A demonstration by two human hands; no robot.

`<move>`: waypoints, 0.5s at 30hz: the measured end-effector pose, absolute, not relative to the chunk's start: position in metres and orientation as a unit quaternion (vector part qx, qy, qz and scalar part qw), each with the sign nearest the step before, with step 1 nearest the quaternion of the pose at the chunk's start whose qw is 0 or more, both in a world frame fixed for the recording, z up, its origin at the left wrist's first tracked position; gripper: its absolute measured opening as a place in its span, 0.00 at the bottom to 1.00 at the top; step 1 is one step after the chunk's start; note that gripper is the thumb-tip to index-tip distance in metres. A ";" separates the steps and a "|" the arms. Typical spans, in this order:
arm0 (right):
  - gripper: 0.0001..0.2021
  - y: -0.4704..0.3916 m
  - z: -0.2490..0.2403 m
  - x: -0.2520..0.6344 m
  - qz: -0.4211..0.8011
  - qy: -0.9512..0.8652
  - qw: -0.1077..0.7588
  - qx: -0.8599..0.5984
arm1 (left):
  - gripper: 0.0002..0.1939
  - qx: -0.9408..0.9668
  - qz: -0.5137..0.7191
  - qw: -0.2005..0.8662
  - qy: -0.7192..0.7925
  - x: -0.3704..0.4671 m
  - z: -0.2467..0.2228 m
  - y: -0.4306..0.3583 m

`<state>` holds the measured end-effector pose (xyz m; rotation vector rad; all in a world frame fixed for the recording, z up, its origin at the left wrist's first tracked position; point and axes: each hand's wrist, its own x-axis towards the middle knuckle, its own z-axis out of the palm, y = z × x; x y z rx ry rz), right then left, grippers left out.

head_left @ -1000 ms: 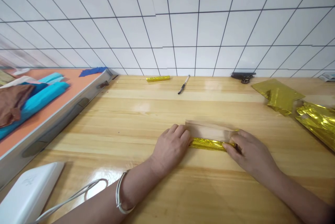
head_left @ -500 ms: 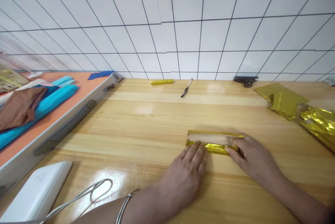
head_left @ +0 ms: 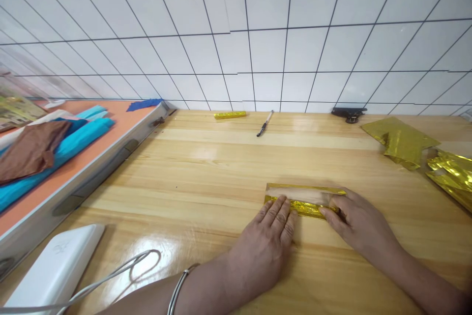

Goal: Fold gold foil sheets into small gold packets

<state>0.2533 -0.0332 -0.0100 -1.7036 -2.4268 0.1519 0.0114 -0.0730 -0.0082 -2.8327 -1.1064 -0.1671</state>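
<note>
A strip of gold foil with a folded long edge and a pale inner face lies on the wooden table, right of centre. My left hand rests palm down on its near left part, fingers laid flat along the fold. The right end of the strip is pinched between the thumb and fingers of my right hand; the curled fingertips are partly hidden.
Gold foil sheets lie at the right. A gold roll, a pen and a black clip sit near the tiled wall. At left are a white power bank, a cable and coloured paper.
My left hand has slid slightly right along the strip. The whole view has shifted a little; my right hand keeps its hold on the right end.
</note>
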 end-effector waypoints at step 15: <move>0.13 -0.025 -0.007 0.268 0.207 -0.787 0.106 -0.572 | 0.26 -0.930 -0.058 0.016 -0.363 0.012 -0.001 -0.070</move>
